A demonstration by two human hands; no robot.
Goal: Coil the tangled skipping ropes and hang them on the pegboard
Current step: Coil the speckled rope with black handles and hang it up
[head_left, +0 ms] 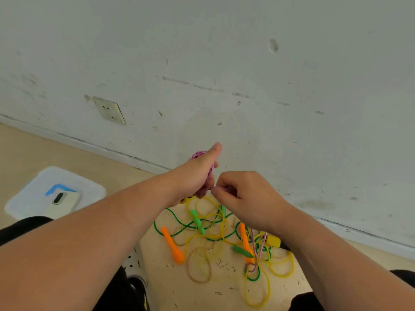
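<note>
Head view: left hand [199,171] above tangle [215,236], grip closed round pink rope coil [210,176]. Right hand [244,194], also above tangle, pinches free strand. Pink tail [258,250] trails into tangle. Best: feed slowly, lay even loops, tease tail out, no yanking.

A pink braided rope [210,176] is wound in loops round the left hand [197,171], and its free strand is pinched by the right hand [244,198]. A further length is seen hanging to the floor at 4 o'clock of the tangle. Below the hands, a green rope [252,279], a yellow rope [257,307] and a tan rope [199,281] are spread in crossing loops. Within the tangle, one orange handle [171,245] is laid at 8 o'clock, another [243,239] at 3 o'clock, green handles [197,221] near the centre, and a yellow handle [274,240] at 3 o'clock, at the edge.
</note>
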